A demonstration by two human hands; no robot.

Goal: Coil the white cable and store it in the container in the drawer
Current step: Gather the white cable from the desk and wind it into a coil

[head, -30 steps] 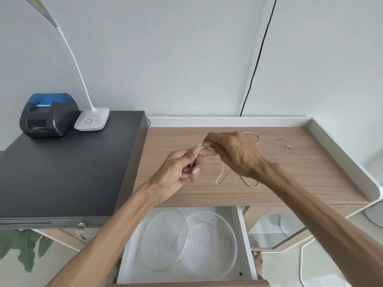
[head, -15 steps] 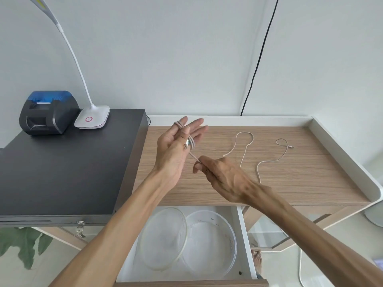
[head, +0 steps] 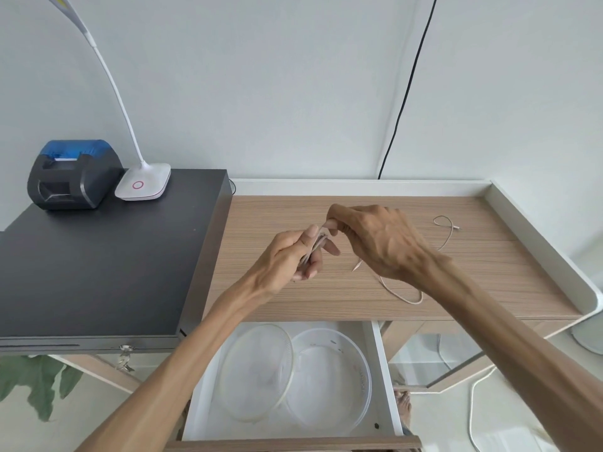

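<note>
The white cable (head: 404, 296) lies partly on the wooden desk, its loose end (head: 448, 223) curled at the far right. Several turns of it are wound around the fingers of my left hand (head: 290, 256), which is held above the desk's middle. My right hand (head: 375, 239) is just to the right of it, fingertips pinching the cable at the top of the coil. Below, in the open white drawer (head: 380, 360), stands a round clear container (head: 332, 380) with its clear lid (head: 254, 370) leaning against its left side.
A black cabinet top (head: 98, 262) to the left carries a black and blue printer (head: 73, 174) and a white desk lamp (head: 143, 184). The desk has a raised white rim (head: 538, 236) at the back and right. A black wire (head: 404, 89) runs down the wall.
My left hand has closed its spread fingers around the coil and dropped a little. My right hand rose from the desk's front to the coil's top, drawing more cable off the desk.
</note>
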